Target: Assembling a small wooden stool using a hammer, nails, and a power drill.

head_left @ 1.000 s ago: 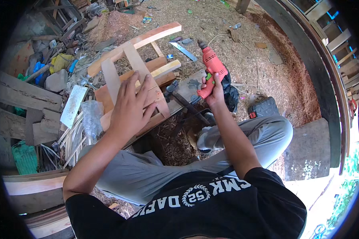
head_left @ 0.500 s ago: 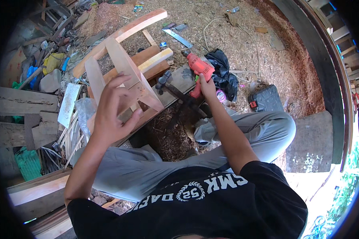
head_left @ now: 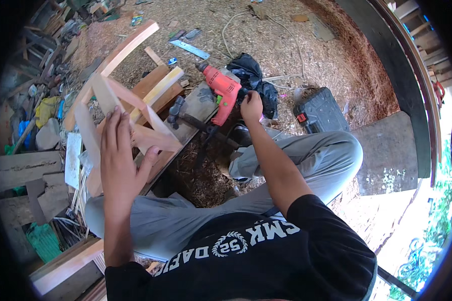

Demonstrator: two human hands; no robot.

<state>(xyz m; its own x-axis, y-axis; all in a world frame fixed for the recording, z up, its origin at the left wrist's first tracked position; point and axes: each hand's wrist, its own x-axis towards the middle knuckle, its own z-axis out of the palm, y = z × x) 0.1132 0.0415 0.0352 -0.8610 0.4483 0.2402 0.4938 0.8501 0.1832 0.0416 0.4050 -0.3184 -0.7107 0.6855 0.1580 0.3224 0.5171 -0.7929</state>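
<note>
My left hand (head_left: 119, 158) lies over a pale wooden frame (head_left: 153, 138), its fingers stretched out along the wood and its thumb apart. The frame has slats and a long curved piece (head_left: 130, 47) rising to the far left. At the rear of a red power drill (head_left: 223, 89) is my right hand (head_left: 252, 107), fingers curled around a dark part that I cannot make out. The drill's chuck points to the far left. A hammer (head_left: 176, 111) with a dark head lies between the drill and the frame.
Planks (head_left: 158, 90) lie behind the frame. A metal square (head_left: 191, 48) rests on the shavings. Beside the drill is a black plastic bag (head_left: 253, 75); farther right stands a dark tool case (head_left: 320, 113). Scrap and rubble (head_left: 47, 115) pile up at left. My bent legs (head_left: 311, 160) sit close in front.
My left hand has come down onto the wooden frame, which has tilted. My right hand has drawn back to the right along the drill. The view has shifted too.
</note>
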